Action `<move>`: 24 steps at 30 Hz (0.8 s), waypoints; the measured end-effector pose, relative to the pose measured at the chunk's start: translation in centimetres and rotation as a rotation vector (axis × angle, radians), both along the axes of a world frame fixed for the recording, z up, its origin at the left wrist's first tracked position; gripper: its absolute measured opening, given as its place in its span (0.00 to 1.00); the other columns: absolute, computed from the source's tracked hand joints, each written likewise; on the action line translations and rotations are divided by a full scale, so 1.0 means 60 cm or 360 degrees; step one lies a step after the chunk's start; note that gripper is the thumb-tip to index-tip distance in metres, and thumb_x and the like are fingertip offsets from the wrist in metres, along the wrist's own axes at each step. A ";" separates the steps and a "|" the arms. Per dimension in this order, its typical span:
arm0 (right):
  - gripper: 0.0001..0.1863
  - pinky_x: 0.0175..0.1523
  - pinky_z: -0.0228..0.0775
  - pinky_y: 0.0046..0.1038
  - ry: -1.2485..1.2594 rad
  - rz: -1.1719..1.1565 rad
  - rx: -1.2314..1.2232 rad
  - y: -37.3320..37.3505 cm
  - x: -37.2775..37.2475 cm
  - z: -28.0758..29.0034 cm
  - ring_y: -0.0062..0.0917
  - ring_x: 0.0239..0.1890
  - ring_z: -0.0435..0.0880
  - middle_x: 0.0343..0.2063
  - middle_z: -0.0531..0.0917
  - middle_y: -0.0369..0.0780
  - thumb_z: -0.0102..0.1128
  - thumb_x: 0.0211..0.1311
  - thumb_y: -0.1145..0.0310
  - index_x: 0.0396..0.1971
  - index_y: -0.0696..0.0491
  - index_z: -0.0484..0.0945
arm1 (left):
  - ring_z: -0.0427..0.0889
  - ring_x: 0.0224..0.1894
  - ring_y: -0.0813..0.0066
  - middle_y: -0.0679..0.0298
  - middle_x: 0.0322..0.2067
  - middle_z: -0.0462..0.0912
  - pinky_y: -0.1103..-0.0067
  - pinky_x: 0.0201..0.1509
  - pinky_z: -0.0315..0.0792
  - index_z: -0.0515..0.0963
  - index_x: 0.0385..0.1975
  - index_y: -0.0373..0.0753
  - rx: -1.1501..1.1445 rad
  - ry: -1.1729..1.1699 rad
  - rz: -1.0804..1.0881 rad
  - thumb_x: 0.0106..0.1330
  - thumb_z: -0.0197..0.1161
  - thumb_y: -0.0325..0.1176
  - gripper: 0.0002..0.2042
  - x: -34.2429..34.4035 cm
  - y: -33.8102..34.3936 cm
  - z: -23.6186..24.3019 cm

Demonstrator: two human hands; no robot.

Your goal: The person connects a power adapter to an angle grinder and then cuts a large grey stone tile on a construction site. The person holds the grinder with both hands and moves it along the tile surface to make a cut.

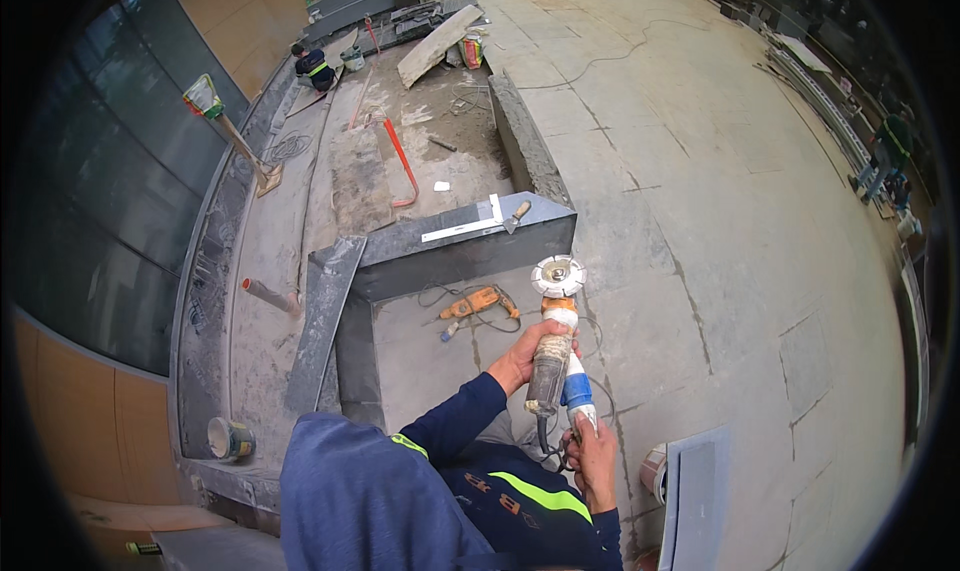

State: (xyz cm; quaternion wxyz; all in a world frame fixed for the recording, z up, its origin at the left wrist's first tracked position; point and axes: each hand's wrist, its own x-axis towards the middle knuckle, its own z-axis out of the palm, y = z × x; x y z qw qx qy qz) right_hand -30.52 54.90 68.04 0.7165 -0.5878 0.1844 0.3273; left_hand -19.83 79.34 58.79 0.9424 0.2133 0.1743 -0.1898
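Grinder (547,381) at 5 o'clock from centre, disc (558,274) toward 12, grasped in the left hand (540,343). At its 5 o'clock, the right hand (597,463) grips a blue-and-white plug (577,389). An orange drill (484,302) lies at its 10 o'clock; a square (465,231) at 11.

Grey paving (740,221), dark windows (120,171)
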 end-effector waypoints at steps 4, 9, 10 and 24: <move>0.14 0.18 0.55 0.19 0.0034 -0.0007 0.0055 -0.001 0.002 0.004 0.11 0.16 0.69 0.27 0.82 0.37 0.63 0.83 0.60 0.48 0.57 0.78 | 0.92 0.46 0.53 0.51 0.43 0.88 0.58 0.58 0.89 0.79 0.54 0.32 -0.0036 -0.0021 0.0032 0.66 0.71 0.34 0.20 -0.009 -0.002 -0.007; 0.15 0.19 0.58 0.19 -0.0010 0.0067 -0.0043 0.000 0.005 -0.013 0.12 0.17 0.71 0.27 0.83 0.36 0.64 0.82 0.58 0.47 0.56 0.78 | 0.89 0.59 0.40 0.42 0.55 0.86 0.50 0.68 0.84 0.76 0.58 0.30 0.0005 0.0064 0.0099 0.65 0.72 0.35 0.24 -0.019 -0.005 0.000; 0.15 0.19 0.59 0.20 -0.0009 0.0067 -0.0030 0.000 0.005 -0.017 0.12 0.18 0.71 0.27 0.83 0.36 0.64 0.82 0.57 0.47 0.56 0.78 | 0.89 0.60 0.37 0.41 0.55 0.86 0.48 0.69 0.83 0.76 0.58 0.30 0.0012 0.0053 0.0097 0.65 0.72 0.35 0.25 -0.022 -0.007 0.004; 0.21 0.22 0.61 0.20 -0.0042 0.0079 0.0124 -0.035 -0.015 -0.052 0.11 0.21 0.70 0.31 0.82 0.34 0.67 0.80 0.54 0.51 0.58 0.78 | 0.90 0.55 0.35 0.37 0.47 0.87 0.45 0.66 0.83 0.78 0.51 0.32 0.0075 0.0073 0.0061 0.64 0.69 0.39 0.21 -0.055 -0.057 0.017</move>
